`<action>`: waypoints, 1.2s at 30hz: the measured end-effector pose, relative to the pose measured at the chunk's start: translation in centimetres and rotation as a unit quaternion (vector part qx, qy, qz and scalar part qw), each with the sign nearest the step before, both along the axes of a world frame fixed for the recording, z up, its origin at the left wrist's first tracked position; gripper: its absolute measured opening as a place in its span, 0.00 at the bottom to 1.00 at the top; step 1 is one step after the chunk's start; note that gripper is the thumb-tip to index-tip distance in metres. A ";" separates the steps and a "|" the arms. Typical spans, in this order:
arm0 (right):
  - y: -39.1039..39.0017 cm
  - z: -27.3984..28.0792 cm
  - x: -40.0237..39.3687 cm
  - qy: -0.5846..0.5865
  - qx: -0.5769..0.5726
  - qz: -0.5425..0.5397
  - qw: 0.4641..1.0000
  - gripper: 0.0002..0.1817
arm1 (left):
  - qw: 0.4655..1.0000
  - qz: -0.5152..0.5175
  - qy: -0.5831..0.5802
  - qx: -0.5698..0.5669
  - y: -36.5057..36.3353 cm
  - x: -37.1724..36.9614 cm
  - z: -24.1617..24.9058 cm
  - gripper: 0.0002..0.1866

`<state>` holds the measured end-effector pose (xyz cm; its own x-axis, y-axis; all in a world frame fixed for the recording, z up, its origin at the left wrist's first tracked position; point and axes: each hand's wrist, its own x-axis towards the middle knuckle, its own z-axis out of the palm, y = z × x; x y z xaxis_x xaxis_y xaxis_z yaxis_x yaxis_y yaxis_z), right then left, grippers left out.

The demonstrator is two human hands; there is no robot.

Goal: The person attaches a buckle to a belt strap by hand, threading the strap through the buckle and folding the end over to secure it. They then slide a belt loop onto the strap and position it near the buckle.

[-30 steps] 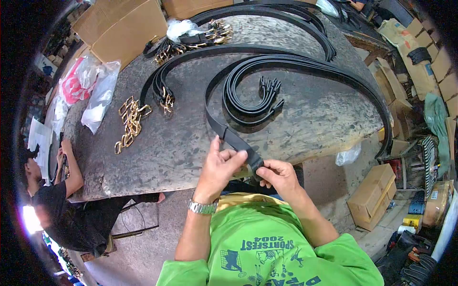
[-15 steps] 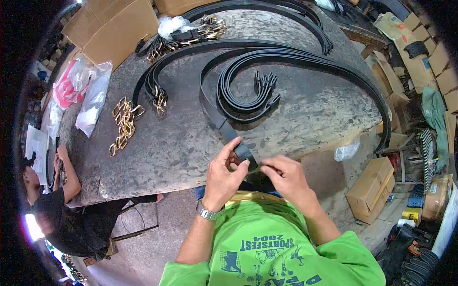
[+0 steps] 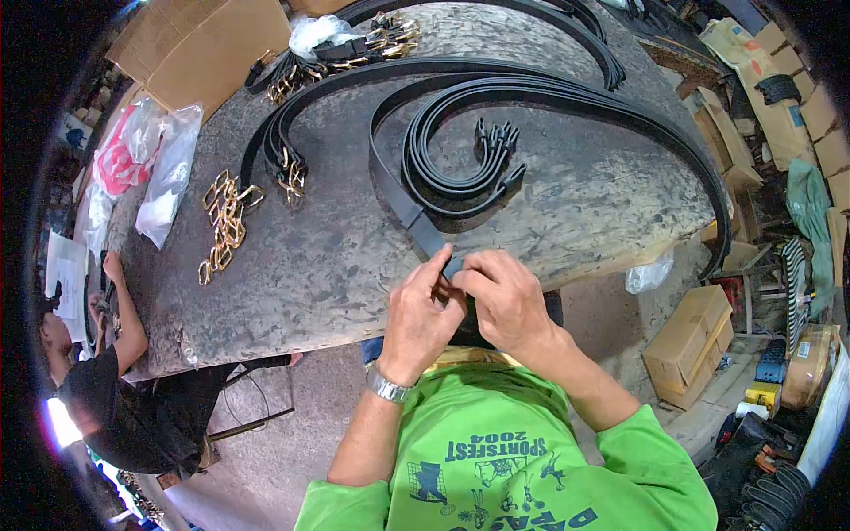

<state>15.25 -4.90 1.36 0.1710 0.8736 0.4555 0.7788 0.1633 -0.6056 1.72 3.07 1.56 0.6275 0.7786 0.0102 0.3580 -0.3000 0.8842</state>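
My left hand (image 3: pixel 420 310) and my right hand (image 3: pixel 502 296) meet at the table's front edge, both closed on the end of a black strap (image 3: pixel 427 232). The strap's tip is mostly hidden by my fingers. From there it runs up past a loop and curves into the long straps on the table (image 3: pixel 336 265). A coiled bundle of black straps (image 3: pixel 416 168) lies beyond my hands, its black-tipped ends inside the curl. Gold-coloured metal links (image 3: pixel 223 232) lie on the left, near strap ends with gold hooks (image 3: pixel 291 177).
More straps with gold hooks (image 3: pixel 382 40) lie at the back beside a cardboard box (image 3: pixel 208 53). Plastic bags (image 3: pixel 168 177) rest at the left edge. A person (image 3: pixel 133 389) works at the far left. A closed carton (image 3: pixel 688 345) stands on the floor at the right.
My right hand has moved left and up onto the strap end, against my left hand. The strap's tip, visible before, is now covered by fingers.
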 end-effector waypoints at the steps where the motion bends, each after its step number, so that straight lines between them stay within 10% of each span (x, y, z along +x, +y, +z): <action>1: 0.4 -0.1 -0.1 -0.005 0.001 -0.002 1.000 0.11 | 1.000 0.002 0.003 0.003 0.0 0.2 0.3 0.28; 11: 0.3 0.4 1.5 0.101 -0.047 -0.028 0.993 0.10 | 0.999 -0.017 0.015 0.030 0.0 0.2 0.2 0.31; 36: 1.0 1.5 2.6 -0.152 -0.060 0.103 0.981 0.07 | 0.997 -0.061 0.031 -0.033 1.2 0.6 0.3 0.31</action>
<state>17.83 -3.94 2.91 -0.1418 0.9258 0.3504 0.8847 0.2773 -0.3747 2.35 4.24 1.85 0.7156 0.6939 -0.0803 0.3763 -0.2861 0.8812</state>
